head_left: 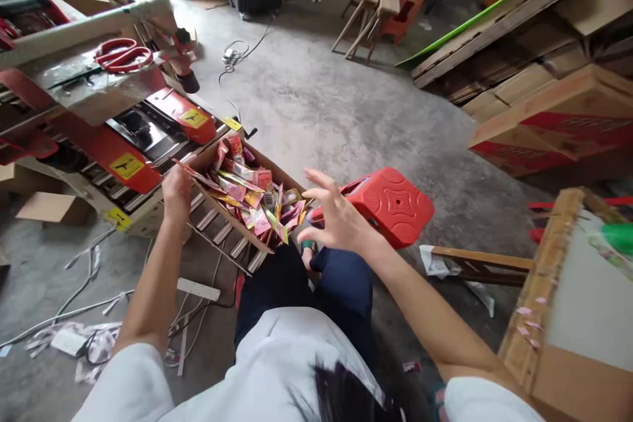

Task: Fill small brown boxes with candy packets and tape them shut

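Head view: a seated person steadies a cardboard box (pixel 232 211) of coloured packets (pixel 252 201) on a roller machine (pixel 123 158).
Left hand (pixel 177 192) grips the box's near-left flap, fingers clamped on the cardboard; right hand (pixel 336 217) hovers just beside the box's right edge, fingers spread apart and holding nothing. Judged from the heaped packets, filling looks largely done, while the flaps stand open and unsealed. Red stool (pixel 390 201) lies tipped behind the right hand; red scissors (pixel 122 56) rest on the machine top.
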